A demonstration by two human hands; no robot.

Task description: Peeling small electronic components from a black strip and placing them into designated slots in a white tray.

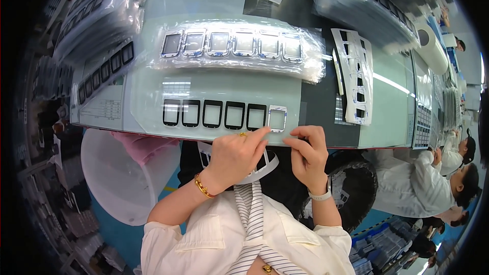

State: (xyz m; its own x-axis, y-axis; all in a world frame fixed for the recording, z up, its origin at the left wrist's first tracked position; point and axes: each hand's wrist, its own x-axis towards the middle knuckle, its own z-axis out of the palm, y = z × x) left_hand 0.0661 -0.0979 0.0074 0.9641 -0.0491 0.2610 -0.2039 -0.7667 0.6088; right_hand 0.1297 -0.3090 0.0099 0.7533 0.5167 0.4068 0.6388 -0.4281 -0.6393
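A row of black rectangular frames (235, 115) lies near the table's front edge. At its right end is a frame with a white and blue-marked face (277, 118). My left hand (232, 158) has its index fingertip by that frame's lower left corner, the thumb close below. A white cut-out strip (265, 169) curls under this hand, apparently held by its bent fingers, which are partly hidden. To the right of the white-faced frame, my right hand (309, 155) has its thumb and index bent close together at the table edge; anything between them is too small to make out.
Behind the row lies a clear plastic tray (224, 66) of framed panes. White cut-out sheets (356, 79) are at the right. Stacked plastic trays (102, 20) stand far left. Below the table are a white bin (117, 178) and a black-lined bin (356, 188). Co-workers sit right.
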